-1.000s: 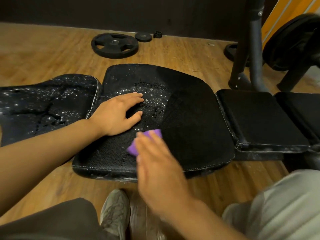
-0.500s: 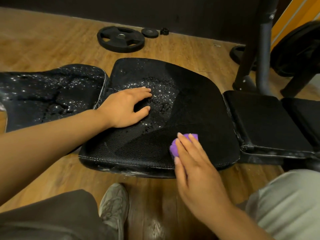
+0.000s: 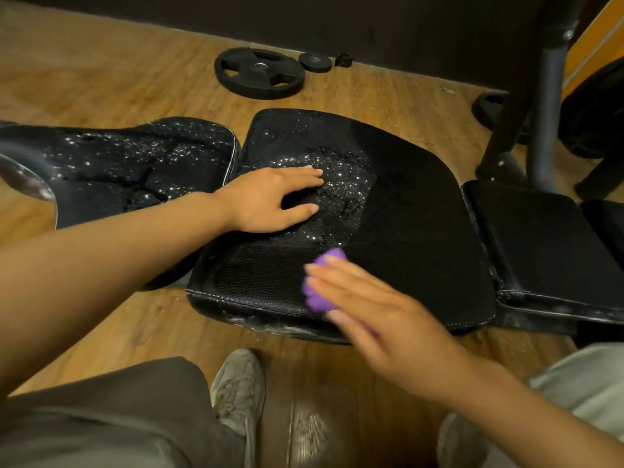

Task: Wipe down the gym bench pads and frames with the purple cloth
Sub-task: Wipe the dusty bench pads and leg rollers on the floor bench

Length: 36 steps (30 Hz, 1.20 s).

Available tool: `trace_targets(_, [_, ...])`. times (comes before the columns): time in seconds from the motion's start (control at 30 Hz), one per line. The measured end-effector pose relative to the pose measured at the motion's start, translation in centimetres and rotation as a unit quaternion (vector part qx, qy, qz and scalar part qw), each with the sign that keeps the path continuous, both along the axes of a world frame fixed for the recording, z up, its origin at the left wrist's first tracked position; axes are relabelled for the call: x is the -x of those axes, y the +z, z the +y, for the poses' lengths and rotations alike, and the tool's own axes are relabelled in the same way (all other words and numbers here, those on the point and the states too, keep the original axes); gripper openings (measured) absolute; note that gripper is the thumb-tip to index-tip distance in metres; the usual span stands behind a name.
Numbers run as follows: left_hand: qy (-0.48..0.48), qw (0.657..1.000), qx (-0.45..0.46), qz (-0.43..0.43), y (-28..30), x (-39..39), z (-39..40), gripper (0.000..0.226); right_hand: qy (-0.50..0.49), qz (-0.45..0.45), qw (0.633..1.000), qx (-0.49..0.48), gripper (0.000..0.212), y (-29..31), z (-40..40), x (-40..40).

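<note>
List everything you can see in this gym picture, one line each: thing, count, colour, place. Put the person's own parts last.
bench pads: three, black; wet cracked one at left, large middle one half wet, dry one at right
purple cloth: one, on the middle pad's near edge
large weight plate: one, black, on the floor by the wall
small weight plate: one, black, right of the large plate
collar: one, black, right of the small plate
frame posts: dark, upper right
floor: wood, brown
shoe: one, grey, below the middle pad
left hand: rests flat on the middle pad
right hand: blurred, presses the cloth with straight fingers
</note>
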<state>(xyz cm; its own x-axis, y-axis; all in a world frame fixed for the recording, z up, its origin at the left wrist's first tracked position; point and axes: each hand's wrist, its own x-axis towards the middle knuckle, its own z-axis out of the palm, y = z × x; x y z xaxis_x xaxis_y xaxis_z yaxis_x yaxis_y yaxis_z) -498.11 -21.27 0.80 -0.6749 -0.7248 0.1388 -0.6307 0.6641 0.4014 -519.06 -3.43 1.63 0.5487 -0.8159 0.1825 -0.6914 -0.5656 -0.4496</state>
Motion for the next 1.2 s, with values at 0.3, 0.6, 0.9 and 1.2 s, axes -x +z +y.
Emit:
trace_targets(0.3, [-0.027, 0.999, -0.025, 0.003, 0.5, -0.5, -0.4, 0.075, 0.022, 0.041, 0.999, 0.023, 0.044, 0.9, -1.4, -3.6])
trace_targets(0.6, [-0.038, 0.999, -0.029, 0.005, 0.7, -0.6, -0.6, 0.071, 0.170, 0.035, 0.983, 0.053, 0.038, 0.6, -4.0, -8.6])
trace_targets(0.9, [-0.040, 0.999, -0.028, 0.008, 0.5, -1.0, -0.8, 0.068, -0.005, 0.000, 1.000, -0.024, 0.043, 0.4, -1.4, 6.0])
trace_targets(1.2, [-0.033, 0.999, -0.023, -0.002, 0.5, -0.7, -0.3, 0.073, -0.164, 0.043, 0.986, 0.010, 0.043, -0.5, -14.9, 1.9])
